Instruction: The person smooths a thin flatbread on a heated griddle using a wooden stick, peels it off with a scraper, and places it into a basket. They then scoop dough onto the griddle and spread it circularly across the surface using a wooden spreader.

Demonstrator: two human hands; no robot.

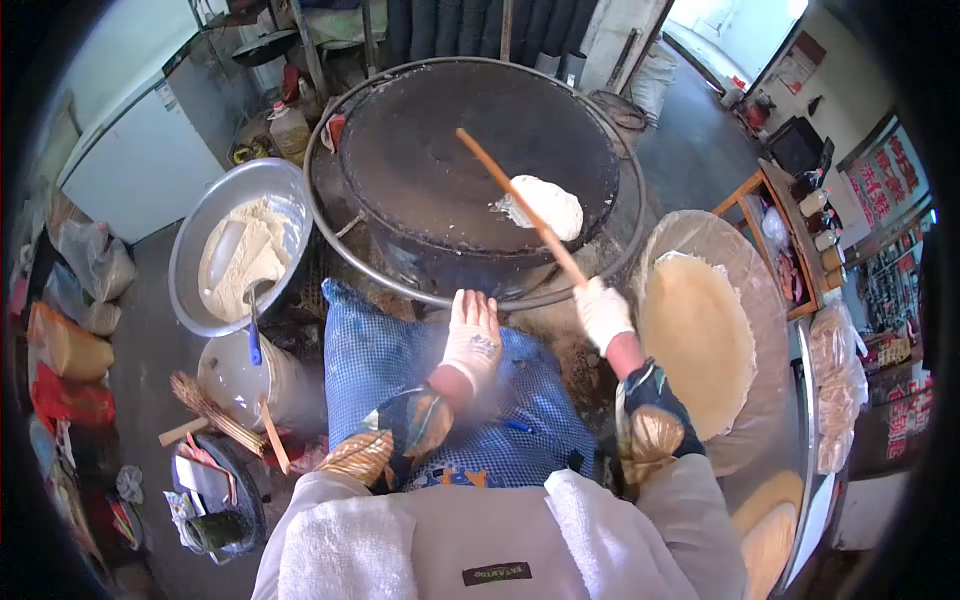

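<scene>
A large round dark griddle (430, 150) stands in front of me inside a metal ring rail (322, 215). My right hand (605, 315), in a whitish glove, is closed round the lower end of a wooden stick (490, 165) that slants up and left over the griddle. Under the stick, on the griddle's right part, lies a patch of white batter (555, 205). My left hand (473, 335), gloved too, lies flat with its fingers stretched forward at the near rail, above blue checked cloth (365, 345). It holds nothing visible.
Left of the griddle sits a metal basin (185, 265) of batter with a blue-handled ladle (254, 340), above a white bucket (285, 375). A brush (215, 412) lies nearby. At right, a large thin flatbread (695, 335) rests on a round covered surface (770, 350), near a wooden shelf (775, 185).
</scene>
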